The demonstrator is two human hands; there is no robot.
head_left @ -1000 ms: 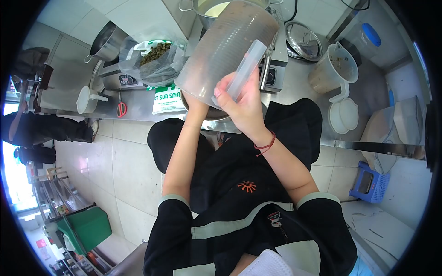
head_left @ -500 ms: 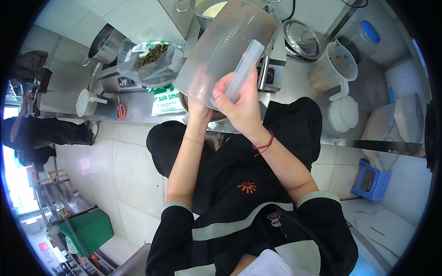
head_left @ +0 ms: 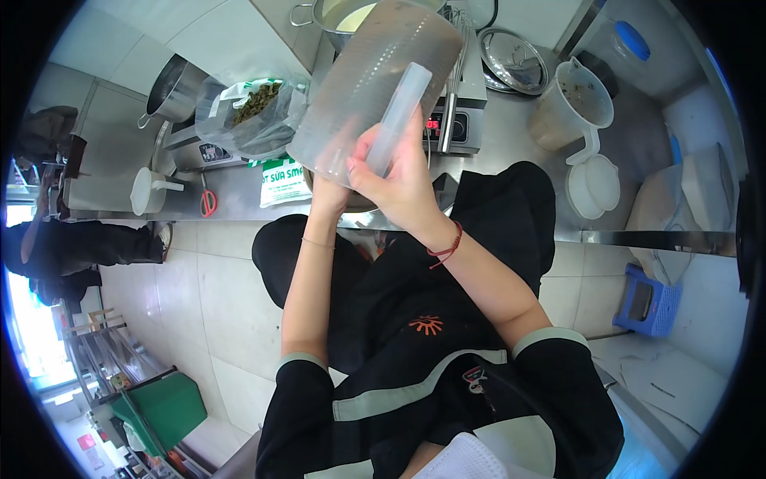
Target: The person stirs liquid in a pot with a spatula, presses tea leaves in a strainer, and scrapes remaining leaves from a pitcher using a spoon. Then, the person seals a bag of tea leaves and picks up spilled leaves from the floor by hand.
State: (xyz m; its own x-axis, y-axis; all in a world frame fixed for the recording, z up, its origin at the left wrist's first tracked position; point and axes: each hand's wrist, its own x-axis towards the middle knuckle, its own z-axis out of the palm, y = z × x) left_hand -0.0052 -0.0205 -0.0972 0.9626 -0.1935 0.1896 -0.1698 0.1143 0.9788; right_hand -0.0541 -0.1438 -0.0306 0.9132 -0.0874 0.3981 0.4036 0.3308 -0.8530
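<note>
A large translucent plastic measuring jug [head_left: 359, 96] is tilted in front of me, its base toward me and its far end near the pot. My right hand [head_left: 391, 172] is closed around its long handle [head_left: 403, 104]. Under the base end, my left hand [head_left: 331, 191] holds the jug, with its fingers showing only faintly through the plastic. Beyond the jug stands a metal pot [head_left: 327, 16] with pale yellow liquid. A whisk [head_left: 450, 112] lies just right of the jug. Below my hands, a round metal vessel [head_left: 363, 201] is mostly hidden.
An induction cooker [head_left: 459, 132] with a lit red display is behind the jug. To the left are a bag of dark leaves [head_left: 259, 104], a white-green packet [head_left: 283, 185] and red scissors [head_left: 208, 202]. Another jug [head_left: 570, 108] and metal lids [head_left: 515, 60] are right. Someone stands far left.
The jug and both hands have shifted slightly left in view. The cooker's red display now shows beside the jug. My grip looks the same.
</note>
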